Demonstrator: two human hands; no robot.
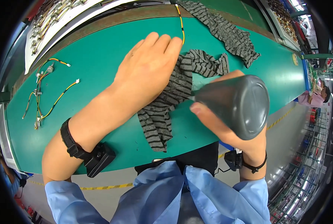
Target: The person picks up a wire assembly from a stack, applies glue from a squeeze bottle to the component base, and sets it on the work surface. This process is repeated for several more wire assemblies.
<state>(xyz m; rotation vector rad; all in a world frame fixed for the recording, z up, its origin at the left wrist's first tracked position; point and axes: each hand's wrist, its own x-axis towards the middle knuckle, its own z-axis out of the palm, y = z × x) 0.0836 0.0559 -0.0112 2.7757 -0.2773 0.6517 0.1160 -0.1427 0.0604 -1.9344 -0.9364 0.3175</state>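
Pressing flat with fingers together, the left hand point(149, 71) pins a striped grey cloth point(170, 100) to the green table point(91, 63), near its front edge. The right hand point(226, 127) is wrapped around a dark grey bottle point(237, 102), its nozzle aimed at the cloth. Soft and limp, the cloth would likely bunch unless held flat. The bottle looks smooth and light, best gripped round its body.

Beyond my work, yellow wire harnesses point(43, 93) lay at the green table's point(95, 56) left end, another striped grey cloth point(230, 33) sprawled farther back, and a parts tray point(282, 18) stood beyond it.
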